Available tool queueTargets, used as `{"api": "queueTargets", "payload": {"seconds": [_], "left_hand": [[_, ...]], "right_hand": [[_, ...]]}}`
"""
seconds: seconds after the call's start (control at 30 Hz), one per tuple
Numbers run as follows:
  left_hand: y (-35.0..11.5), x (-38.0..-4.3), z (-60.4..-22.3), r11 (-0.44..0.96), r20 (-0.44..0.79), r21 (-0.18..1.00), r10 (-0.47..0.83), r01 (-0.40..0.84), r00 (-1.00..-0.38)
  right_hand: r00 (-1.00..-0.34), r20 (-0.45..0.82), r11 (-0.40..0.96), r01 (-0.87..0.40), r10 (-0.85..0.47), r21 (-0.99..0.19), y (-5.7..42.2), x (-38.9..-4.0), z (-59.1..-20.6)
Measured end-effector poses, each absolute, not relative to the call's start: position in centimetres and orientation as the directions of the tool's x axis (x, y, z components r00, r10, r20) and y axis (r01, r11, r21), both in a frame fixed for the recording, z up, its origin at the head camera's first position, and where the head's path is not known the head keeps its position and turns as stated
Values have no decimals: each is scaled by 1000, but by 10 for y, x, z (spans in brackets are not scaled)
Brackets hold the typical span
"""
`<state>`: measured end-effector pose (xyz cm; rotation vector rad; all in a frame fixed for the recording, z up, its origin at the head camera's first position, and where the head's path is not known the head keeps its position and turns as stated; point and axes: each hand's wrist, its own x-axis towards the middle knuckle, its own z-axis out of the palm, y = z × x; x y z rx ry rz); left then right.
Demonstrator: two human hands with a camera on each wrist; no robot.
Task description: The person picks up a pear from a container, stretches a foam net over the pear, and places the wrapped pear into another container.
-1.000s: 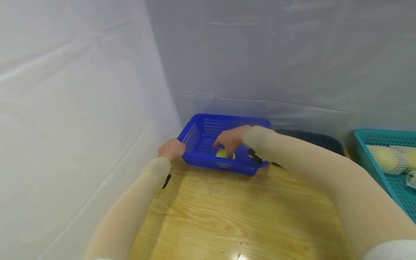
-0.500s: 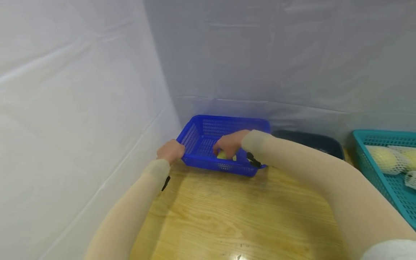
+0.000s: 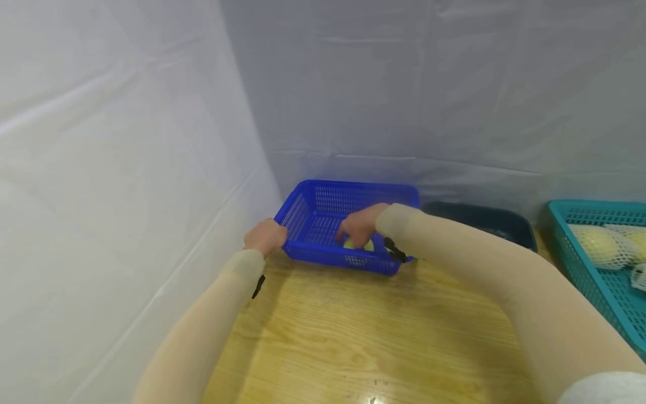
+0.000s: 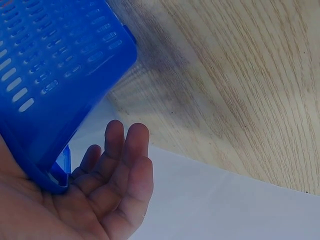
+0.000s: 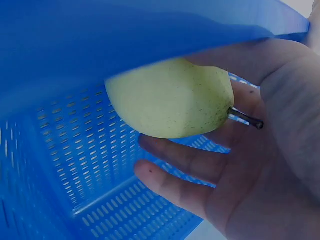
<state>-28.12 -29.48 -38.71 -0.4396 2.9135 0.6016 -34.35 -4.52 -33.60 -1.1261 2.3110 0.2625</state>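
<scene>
A blue perforated plastic basket (image 3: 323, 253) sits on the wooden table in the back left corner. My left hand (image 3: 266, 237) holds its left rim; in the left wrist view the fingers (image 4: 125, 175) bend up outside the wall, and the thumb is mostly hidden. Reaching inside, my right hand (image 3: 362, 225) grips a pale yellow-green pear (image 5: 170, 100) near the front wall. The pear lies between thumb and fingers, its dark stem pointing toward the palm. Part of the pear is hidden behind the basket's rim in the right wrist view.
Right of the blue basket stands a dark navy bin (image 3: 484, 216), partly behind my right arm. Farther right, a teal basket (image 3: 580, 264) holds several round pale fruits (image 3: 600, 246) in white foam netting. White sheeting (image 3: 126, 168) rises at the left and back of the table (image 3: 313, 336).
Inside the basket, my right hand and the pear have shifted slightly right and toward the front wall. My left hand keeps its hold on the rim.
</scene>
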Motion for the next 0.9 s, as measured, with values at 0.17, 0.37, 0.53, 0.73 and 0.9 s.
{"api": "queueTargets", "payload": {"seconds": [0.17, 0.37, 0.53, 0.73, 0.9], "left_hand": [[-294, -279, -385, 869, -196, 384, -253, -312, -947], [-294, -281, -386, 870, -184, 378, -266, -318, -946], [-295, -283, -387, 873, -176, 365, -277, -324, -945], [-296, -285, -389, 875, -180, 357, -280, -328, -943], [-295, -287, -389, 874, -183, 367, -267, -318, -946]], "right_hand": [[-514, -572, 670, -738, -639, -85, -43, -346, -339], [-506, -566, 659, -747, -650, -89, -42, -350, -341], [-482, -546, 604, -795, -685, -57, -41, -352, -340], [-479, -509, 588, -806, -715, -66, -35, -350, -332], [-496, -481, 593, -803, -723, -63, -27, -347, -320]]}}
